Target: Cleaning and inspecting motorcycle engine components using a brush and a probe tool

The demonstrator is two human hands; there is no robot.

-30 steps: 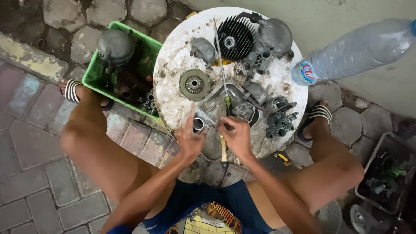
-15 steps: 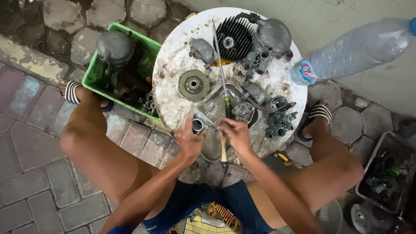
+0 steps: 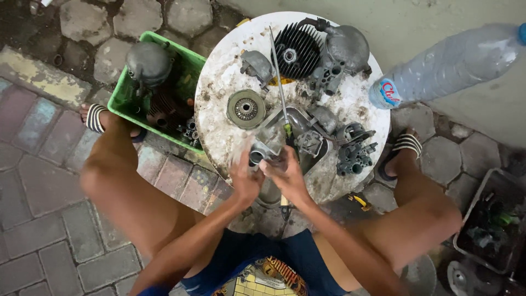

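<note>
Both hands, left hand (image 3: 245, 176) and right hand (image 3: 286, 172), are pinching a small metal part (image 3: 262, 151) over the bench (image 3: 219, 98), best gripped firmly.

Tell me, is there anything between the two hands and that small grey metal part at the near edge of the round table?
Nothing visible. The left hand and the right hand both already close on the small metal part. The long screwdriver lies just beyond it on the round table, not between.
</note>
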